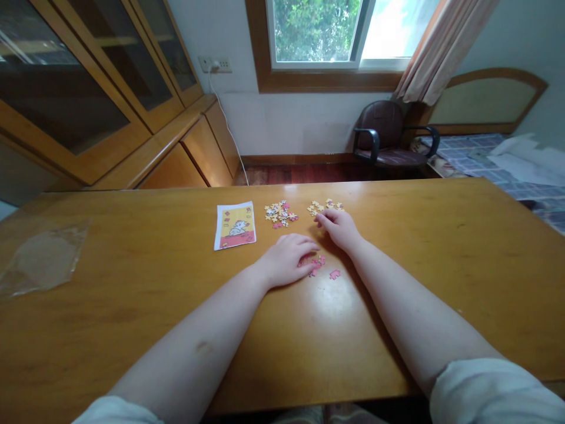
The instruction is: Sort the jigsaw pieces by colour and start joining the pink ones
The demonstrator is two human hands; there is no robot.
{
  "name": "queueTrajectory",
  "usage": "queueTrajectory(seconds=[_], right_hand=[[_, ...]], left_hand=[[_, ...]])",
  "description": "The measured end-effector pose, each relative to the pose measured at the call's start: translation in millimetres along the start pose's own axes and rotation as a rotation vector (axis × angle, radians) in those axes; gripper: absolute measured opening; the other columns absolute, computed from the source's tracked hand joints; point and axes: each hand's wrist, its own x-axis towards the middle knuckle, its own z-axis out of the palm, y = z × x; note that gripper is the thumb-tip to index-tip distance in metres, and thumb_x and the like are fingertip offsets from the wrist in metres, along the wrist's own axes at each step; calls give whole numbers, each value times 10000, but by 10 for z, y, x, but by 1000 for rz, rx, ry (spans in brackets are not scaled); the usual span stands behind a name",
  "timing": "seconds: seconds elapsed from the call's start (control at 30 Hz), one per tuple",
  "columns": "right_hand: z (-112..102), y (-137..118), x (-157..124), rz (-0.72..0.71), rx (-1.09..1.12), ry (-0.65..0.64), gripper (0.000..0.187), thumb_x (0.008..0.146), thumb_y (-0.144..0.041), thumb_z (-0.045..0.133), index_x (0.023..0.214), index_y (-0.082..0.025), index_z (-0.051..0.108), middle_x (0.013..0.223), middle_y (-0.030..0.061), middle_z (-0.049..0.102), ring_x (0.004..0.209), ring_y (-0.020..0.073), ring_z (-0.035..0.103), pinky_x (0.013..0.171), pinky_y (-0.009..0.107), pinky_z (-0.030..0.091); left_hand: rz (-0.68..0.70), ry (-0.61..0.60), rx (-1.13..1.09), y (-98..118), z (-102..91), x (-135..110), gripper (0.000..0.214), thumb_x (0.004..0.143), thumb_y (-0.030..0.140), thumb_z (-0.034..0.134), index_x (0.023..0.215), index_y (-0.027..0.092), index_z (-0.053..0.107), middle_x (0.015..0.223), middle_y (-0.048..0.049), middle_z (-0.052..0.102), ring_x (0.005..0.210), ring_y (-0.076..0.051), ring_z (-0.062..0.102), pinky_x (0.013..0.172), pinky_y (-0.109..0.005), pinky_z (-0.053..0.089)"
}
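My left hand (285, 259) lies palm down on the wooden table (132, 330), its fingertips curled over a small group of pink jigsaw pieces (316, 265). One more pink piece sits apart, just to their right. My right hand (338, 228) rests farther back, with its fingertips near a scatter of yellow jigsaw pieces (321, 206). To the left of those lies a heap of mixed yellow, white and pink pieces (279, 213). A picture card (235, 225) showing a cartoon animal on yellow and red lies left of the heap. Whether either hand pinches a piece is hidden.
A crumpled clear plastic bag (44, 259) lies at the table's left. Glass-fronted wooden cabinets (88, 76) stand beyond the far left corner. A dark office chair (379, 132) stands past the far edge, below a curtained window (318, 35), with a bed (498, 165) at right.
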Motion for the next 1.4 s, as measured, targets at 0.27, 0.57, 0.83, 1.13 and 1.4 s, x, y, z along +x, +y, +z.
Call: queueTrajectory(seconds=[0.27,0.57,0.83,1.13,1.4], right_hand=[[-1,14,6,18,-32,59,299,840,-406,510,718,-183,666,651,10,648,607,140,538,606,259,379],[-31,-26,3,12,-20,105,316,847,-409,501,684,-184,651,640,14,647,633,151,558,639,265,390],[-15,13,19,7,-38,100,314,845,-407,503,691,-181,658,612,3,614,606,139,527,614,261,366],[-7,10,20,22,-17,105,312,842,-409,503,690,-182,654,593,-3,599,582,133,509,593,255,360],[-7,8,20,30,-9,102,315,841,-419,511,682,-187,651,611,3,626,603,141,530,613,259,373]], left_hand=[[-107,-137,206,78,-66,-70,566,794,382,533,1336,240,455,1210,-78,547,1032,-260,547,918,-389,433],[-524,-81,394,172,-71,-76,290,891,336,374,1006,166,579,909,-113,625,807,-267,635,675,-357,472],[-630,-55,447,454,-83,-157,258,910,336,377,897,174,577,813,-100,639,744,-261,644,616,-341,451],[-317,-110,355,492,99,-140,187,836,375,562,884,201,611,863,-68,643,820,-241,609,684,-346,441],[-376,-74,304,435,115,-61,170,838,362,542,896,203,563,887,-76,630,837,-244,612,702,-349,441]])
